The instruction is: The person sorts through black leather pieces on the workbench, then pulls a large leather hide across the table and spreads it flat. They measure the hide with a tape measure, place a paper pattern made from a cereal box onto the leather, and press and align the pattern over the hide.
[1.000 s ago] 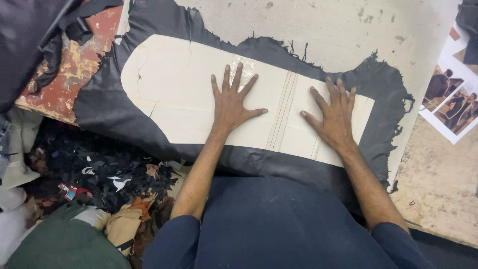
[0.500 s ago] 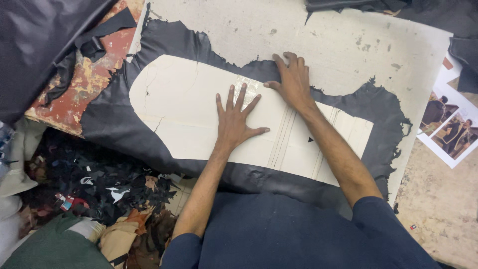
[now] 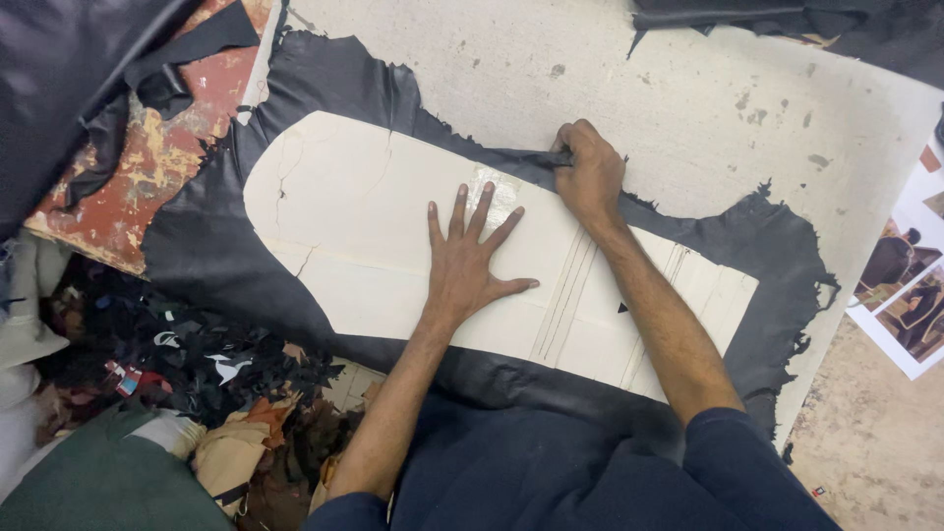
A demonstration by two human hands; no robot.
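Seen from the head camera, a long cream card pattern (image 3: pixel 393 236) lies flat on a black leather hide (image 3: pixel 197 246), which is spread over a pale, stained bench (image 3: pixel 688 98). The pattern's long axis runs from the far left, where its end is rounded, to the near right, where it ends square, so it points up and leftward across the scene. The left hand (image 3: pixel 467 261) lies on the middle of the pattern, palm down with the fingers spread wide and aimed toward the far edge, just below a strip of clear tape (image 3: pixel 497 187). The right hand (image 3: pixel 590 172) is at the pattern's far edge, just right of the left hand and a little farther away; its fingers are curled tight and pinch a fold of the hide's ragged black edge (image 3: pixel 546 157) where it meets the card. That pinched edge lies directly left of the right knuckles, so the right hand is the nearer one to it, and the left hand sits just near of it. Pencil lines (image 3: pixel 565 300) cross the pattern near the right forearm. At the left, a heap of dark leather scraps (image 3: pixel 187 354) lies below a worn red hide (image 3: pixel 157 157), and printed photographs (image 3: pixel 905 295) lie at the right edge.
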